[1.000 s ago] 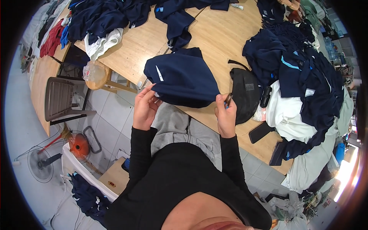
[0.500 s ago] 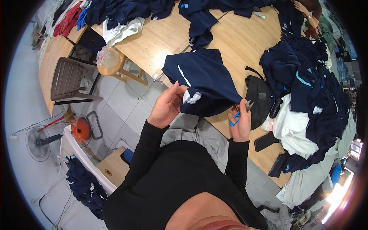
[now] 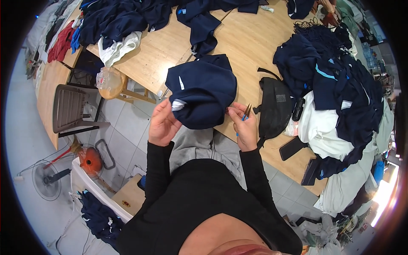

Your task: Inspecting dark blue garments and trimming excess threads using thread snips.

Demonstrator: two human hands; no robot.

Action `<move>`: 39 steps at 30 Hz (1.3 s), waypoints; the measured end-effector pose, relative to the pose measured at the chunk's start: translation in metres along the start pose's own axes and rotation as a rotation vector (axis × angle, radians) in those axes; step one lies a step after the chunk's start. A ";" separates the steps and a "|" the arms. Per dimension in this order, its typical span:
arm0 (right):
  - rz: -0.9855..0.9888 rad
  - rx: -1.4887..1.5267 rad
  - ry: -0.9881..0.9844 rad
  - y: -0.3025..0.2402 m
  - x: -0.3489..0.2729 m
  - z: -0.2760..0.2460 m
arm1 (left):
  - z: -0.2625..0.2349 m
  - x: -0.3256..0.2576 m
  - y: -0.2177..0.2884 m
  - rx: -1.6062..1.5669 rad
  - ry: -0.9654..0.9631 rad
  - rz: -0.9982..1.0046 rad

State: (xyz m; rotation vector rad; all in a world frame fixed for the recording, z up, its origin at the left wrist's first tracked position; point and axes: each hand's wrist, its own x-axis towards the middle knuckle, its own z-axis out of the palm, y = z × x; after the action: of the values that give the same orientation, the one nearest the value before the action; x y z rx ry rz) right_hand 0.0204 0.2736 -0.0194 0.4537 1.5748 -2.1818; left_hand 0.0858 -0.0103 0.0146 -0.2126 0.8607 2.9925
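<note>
A navy garment (image 3: 204, 91) with a thin white stripe is held up over the table's near edge, its lower part bunched and rounded. My left hand (image 3: 163, 123) grips its left edge, beside a white patch (image 3: 178, 104) that shows at a fold; the fingertips are partly behind the cloth. At the opposite edge, my right hand (image 3: 245, 129) pinches the cloth between thumb and finger. That same hand also keeps a small pair of scissors (image 3: 246, 114) with blue handles in the palm, blades pointing up and away from the cloth.
On the wooden table (image 3: 250, 38), a black pouch (image 3: 274, 110) and a phone (image 3: 293, 148) lie to the right, beside heaped navy garments (image 3: 340, 80) and white cloth (image 3: 318, 127). More navy clothes (image 3: 123, 21) cover the far left. A stool (image 3: 114, 87) and chair (image 3: 74, 108) stand left.
The view has shifted. My hands have come closer together, and the garment, earlier stretched toward the right, is now more gathered. The scissors have turned from pointing right to pointing upward.
</note>
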 end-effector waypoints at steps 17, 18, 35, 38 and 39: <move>0.065 0.877 -0.492 -0.001 0.018 -0.039 | -0.049 0.003 0.020 -0.250 0.189 -0.070; 0.064 0.877 -0.486 -0.007 0.014 -0.039 | -0.056 0.002 0.021 -0.270 0.236 -0.068; -0.029 0.376 -0.342 -0.057 -0.021 -0.028 | -0.048 0.000 0.009 -0.246 0.080 -0.035; -0.035 0.380 -0.307 -0.057 -0.020 -0.033 | -0.036 0.000 -0.006 -0.183 -0.016 -0.066; -0.056 0.378 -0.269 -0.054 -0.019 -0.036 | -0.029 0.003 -0.010 -0.223 -0.081 -0.096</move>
State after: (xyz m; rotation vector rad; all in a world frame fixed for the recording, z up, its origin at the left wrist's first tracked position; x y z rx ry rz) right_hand 0.0104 0.3253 0.0232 0.2127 1.0505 -2.4701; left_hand 0.0872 -0.0172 -0.0159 -0.1313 0.4938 2.9788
